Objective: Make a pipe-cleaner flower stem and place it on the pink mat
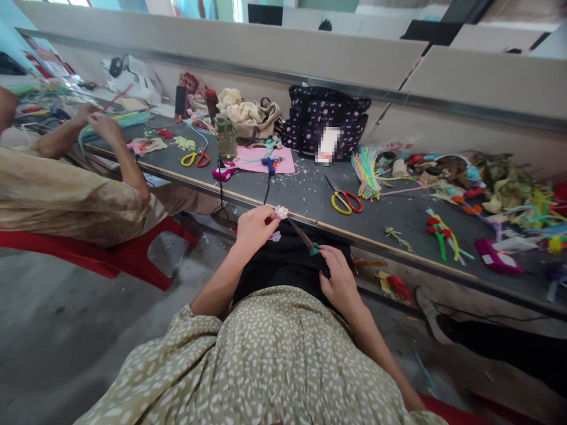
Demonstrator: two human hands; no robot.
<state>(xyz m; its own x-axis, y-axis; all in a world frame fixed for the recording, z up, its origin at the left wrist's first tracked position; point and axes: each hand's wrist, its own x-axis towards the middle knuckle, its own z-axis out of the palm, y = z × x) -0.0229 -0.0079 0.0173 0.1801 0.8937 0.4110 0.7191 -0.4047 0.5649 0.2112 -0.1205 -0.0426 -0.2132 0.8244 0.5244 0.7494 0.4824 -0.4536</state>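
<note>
My left hand (254, 230) is closed, its thumb and fingertips pinching a small white fluffy flower (281, 211). A pale lilac tuft (275, 236) shows just below those fingers. Wrapped round the dark green handle of a pair of scissors (302, 234), my right hand (339, 276) is closed too. The long dark blades point up and left, with their tip close to the white flower; whether they touch it I cannot tell. Both hands are above my lap at the table's front edge.
On the dark table (305, 192) lie red-and-yellow scissors (345, 200), a blue glue gun (268, 166) on pink paper, and pipe cleaners (367, 171). Behind stand a green bottle (226, 139) and a dotted bag (305, 115). At left, a co-worker's hands (104, 125) hold a pink strip.
</note>
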